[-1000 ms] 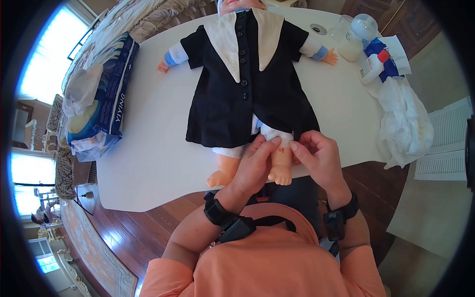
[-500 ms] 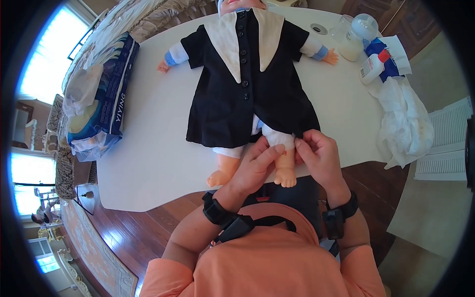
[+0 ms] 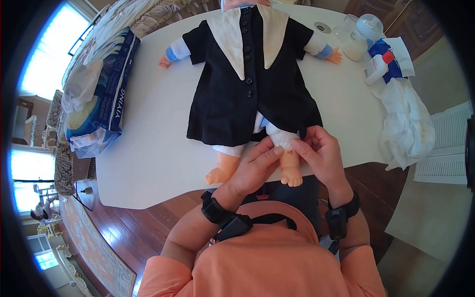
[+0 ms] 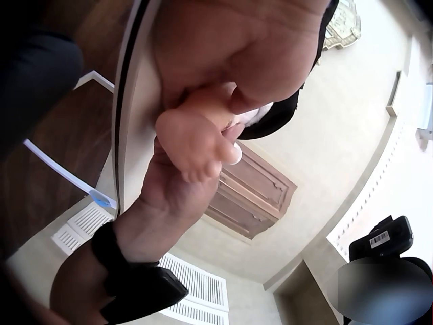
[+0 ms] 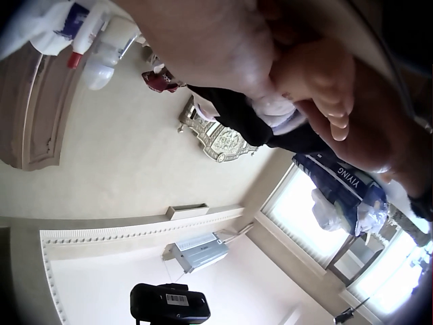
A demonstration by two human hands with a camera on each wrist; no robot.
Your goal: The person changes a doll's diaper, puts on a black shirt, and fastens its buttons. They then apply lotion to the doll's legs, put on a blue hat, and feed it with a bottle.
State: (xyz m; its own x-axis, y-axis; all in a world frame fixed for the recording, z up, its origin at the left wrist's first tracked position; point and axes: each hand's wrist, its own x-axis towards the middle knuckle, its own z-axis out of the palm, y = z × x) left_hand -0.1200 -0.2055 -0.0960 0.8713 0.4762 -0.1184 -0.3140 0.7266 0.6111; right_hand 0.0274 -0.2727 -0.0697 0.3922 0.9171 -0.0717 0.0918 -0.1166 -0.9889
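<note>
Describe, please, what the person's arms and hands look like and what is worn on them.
Both hands, the left hand and the right hand, are bare, with no gloves or rings visible. Each wrist carries a black band holding a blocky black camera unit: the left wrist unit and the right wrist unit. The forearms are uncovered. Short orange sleeves of a shirt cover the upper arms.
</note>
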